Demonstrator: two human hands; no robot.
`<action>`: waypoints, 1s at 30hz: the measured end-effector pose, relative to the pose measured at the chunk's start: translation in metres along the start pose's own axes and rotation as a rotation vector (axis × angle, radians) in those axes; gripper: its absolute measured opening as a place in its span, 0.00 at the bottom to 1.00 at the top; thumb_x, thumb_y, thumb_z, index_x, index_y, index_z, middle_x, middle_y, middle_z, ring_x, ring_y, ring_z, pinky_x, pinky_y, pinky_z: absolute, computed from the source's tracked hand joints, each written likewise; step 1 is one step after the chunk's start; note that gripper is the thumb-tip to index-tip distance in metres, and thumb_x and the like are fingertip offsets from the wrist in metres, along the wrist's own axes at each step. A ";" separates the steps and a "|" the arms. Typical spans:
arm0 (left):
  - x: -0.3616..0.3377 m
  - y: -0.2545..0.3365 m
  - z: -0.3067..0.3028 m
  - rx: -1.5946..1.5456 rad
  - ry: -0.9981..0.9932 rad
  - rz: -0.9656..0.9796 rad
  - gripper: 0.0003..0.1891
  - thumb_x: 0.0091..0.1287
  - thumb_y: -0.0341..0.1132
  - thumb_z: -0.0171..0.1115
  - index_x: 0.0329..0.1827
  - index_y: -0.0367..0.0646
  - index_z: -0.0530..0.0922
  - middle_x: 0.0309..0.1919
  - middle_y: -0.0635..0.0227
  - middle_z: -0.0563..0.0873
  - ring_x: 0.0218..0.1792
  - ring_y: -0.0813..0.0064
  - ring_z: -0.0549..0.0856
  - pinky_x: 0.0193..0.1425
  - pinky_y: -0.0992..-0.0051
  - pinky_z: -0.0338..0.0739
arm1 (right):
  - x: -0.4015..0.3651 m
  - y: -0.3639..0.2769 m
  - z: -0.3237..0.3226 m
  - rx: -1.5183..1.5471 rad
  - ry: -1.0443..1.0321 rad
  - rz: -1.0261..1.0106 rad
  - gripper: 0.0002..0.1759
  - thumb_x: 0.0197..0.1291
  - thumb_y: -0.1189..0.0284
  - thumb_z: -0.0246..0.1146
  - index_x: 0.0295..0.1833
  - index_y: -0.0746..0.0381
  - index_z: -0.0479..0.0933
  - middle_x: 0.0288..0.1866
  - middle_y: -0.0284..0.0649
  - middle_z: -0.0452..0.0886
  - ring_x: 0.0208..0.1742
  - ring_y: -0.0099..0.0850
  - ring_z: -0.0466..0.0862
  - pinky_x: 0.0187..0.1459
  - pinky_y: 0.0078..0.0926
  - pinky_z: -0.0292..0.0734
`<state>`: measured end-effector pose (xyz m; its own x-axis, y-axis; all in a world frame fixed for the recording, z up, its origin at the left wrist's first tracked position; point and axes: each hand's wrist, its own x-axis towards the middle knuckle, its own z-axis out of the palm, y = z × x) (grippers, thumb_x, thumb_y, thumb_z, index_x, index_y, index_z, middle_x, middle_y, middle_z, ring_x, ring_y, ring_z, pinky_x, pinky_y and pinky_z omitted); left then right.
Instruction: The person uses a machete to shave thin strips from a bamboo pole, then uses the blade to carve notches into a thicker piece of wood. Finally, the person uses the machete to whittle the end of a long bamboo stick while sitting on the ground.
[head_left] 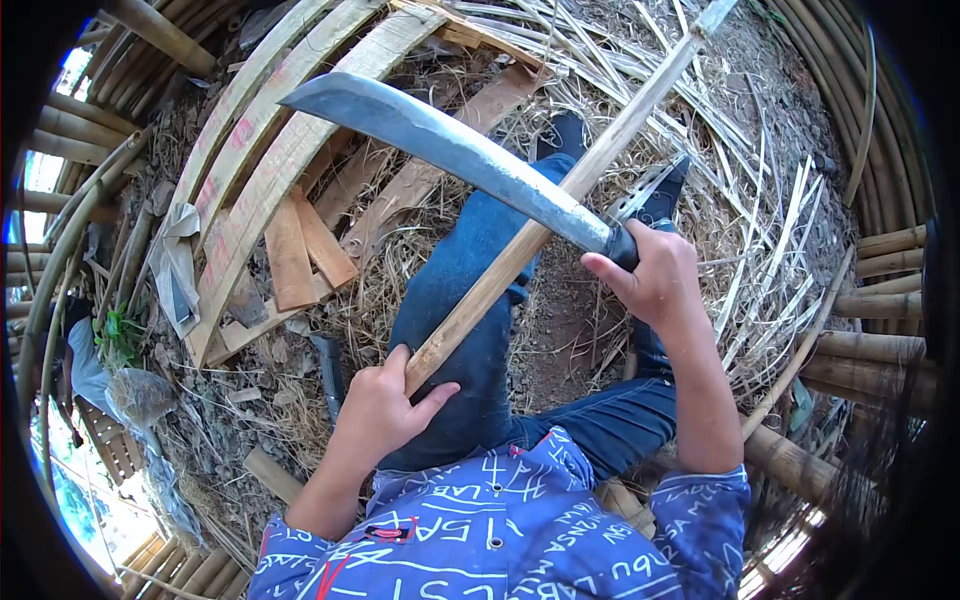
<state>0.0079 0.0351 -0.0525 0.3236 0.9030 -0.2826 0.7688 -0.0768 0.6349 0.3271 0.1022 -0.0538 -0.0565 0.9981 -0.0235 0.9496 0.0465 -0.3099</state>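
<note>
My right hand is closed around the dark handle of a machete, thumb stretched along it. Its long curved blade points up and left and crosses over a wooden stick. Around the stick's lower end my left hand is wrapped, with the thumb out to the side. From there the stick slants up and right, across my jeans-clad leg, to a pale far end near the top edge. Where blade and stick cross, the blade lies over the stick in this view.
Long pale boards with pink marks lie at upper left, beside short wood offcuts. Shavings and split strips cover the ground on the right. Bamboo poles border the space on both sides. Another dark handle lies left of my leg.
</note>
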 end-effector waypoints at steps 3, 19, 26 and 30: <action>0.000 0.001 0.000 -0.072 -0.025 -0.074 0.29 0.56 0.49 0.76 0.38 0.27 0.75 0.17 0.47 0.78 0.21 0.48 0.81 0.27 0.62 0.74 | 0.005 -0.001 -0.001 -0.007 0.018 -0.029 0.41 0.55 0.30 0.57 0.27 0.63 0.77 0.20 0.49 0.80 0.27 0.49 0.84 0.31 0.43 0.78; -0.004 -0.015 0.006 0.006 -0.025 -0.089 0.28 0.52 0.46 0.79 0.40 0.31 0.76 0.18 0.52 0.77 0.22 0.47 0.79 0.29 0.60 0.73 | 0.027 0.067 -0.029 -0.006 0.117 0.177 0.39 0.54 0.30 0.59 0.29 0.61 0.80 0.19 0.43 0.80 0.25 0.41 0.84 0.32 0.39 0.78; -0.005 -0.025 0.010 -0.020 0.079 0.023 0.28 0.52 0.49 0.79 0.32 0.33 0.73 0.16 0.49 0.77 0.21 0.44 0.81 0.24 0.59 0.73 | 0.042 0.101 -0.041 -0.026 0.166 0.242 0.43 0.54 0.27 0.56 0.27 0.62 0.79 0.19 0.42 0.79 0.26 0.39 0.84 0.33 0.37 0.78; -0.008 -0.033 0.010 0.002 0.020 -0.067 0.26 0.50 0.44 0.79 0.41 0.33 0.77 0.22 0.53 0.80 0.25 0.52 0.83 0.32 0.63 0.75 | 0.045 0.115 -0.049 -0.072 0.206 0.259 0.43 0.54 0.27 0.55 0.27 0.61 0.80 0.21 0.42 0.80 0.27 0.39 0.84 0.33 0.38 0.77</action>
<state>-0.0146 0.0264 -0.0785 0.2599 0.9146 -0.3098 0.7897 -0.0167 0.6132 0.4492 0.1541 -0.0441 0.2461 0.9639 0.1022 0.9441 -0.2144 -0.2505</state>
